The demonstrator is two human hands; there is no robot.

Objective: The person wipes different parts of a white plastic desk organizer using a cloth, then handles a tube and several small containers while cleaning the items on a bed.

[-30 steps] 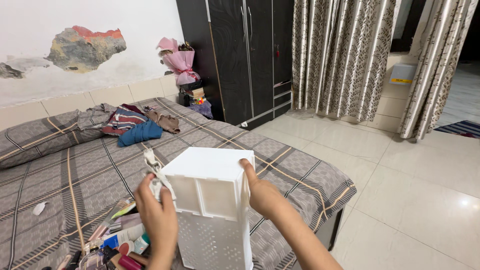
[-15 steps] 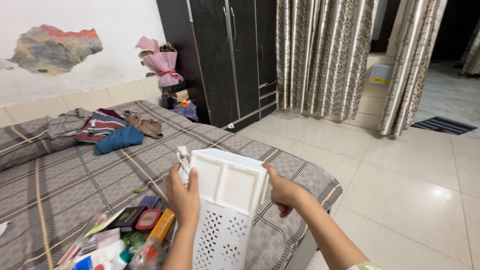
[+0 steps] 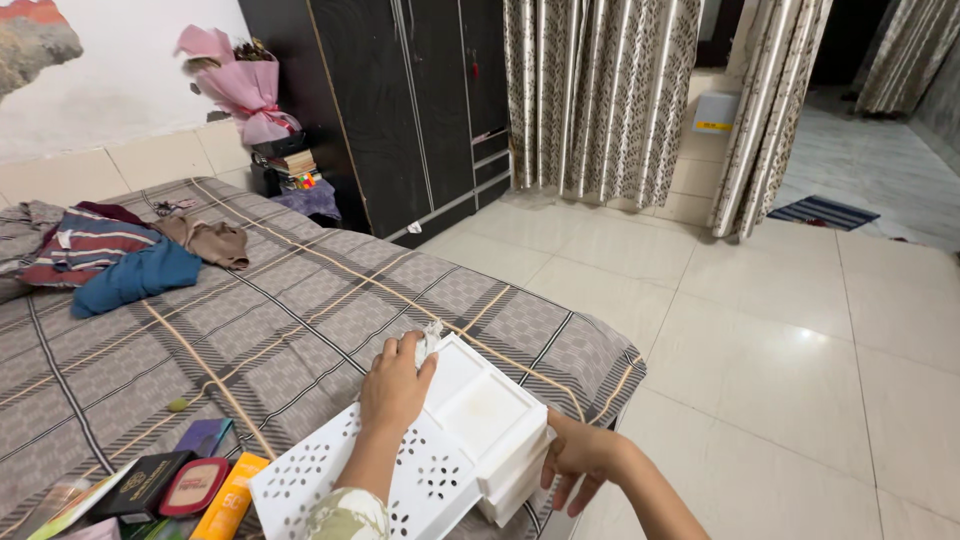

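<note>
Since a moment ago, the white plastic basket (image 3: 400, 470) has been tipped from upright to lying slanted on the bed (image 3: 300, 310), its flat base now facing up and to the right. It sits at the bed's near corner, at 6 o'clock in the view. The left hand (image 3: 395, 385) presses on the base's upper edge, fingers curled around a crumpled white cloth (image 3: 430, 335). The right hand (image 3: 575, 460) cups the base's lower right corner from underneath, fingers bent around the rim.

The basket is rigid and box-shaped, its side wall punched with small flower-like holes; the base is smooth with shallow rectangular panels.

At 8 o'clock, just beside the basket, lie flat cosmetic items: a black box (image 3: 140, 480), a round red compact (image 3: 190, 487) and an orange packet (image 3: 232, 495). At 10 o'clock, well apart, rumpled clothes (image 3: 110, 255) lie in a heap.

A grey checked bedsheet with tan stripes covers the bed. Glossy cream tiles (image 3: 760, 350) cover the floor at 3 o'clock. At 12 o'clock stand a dark wardrobe (image 3: 400, 100) and patterned curtains (image 3: 600, 90); a pink wrapped bouquet (image 3: 240, 85) is at 11 o'clock.
</note>
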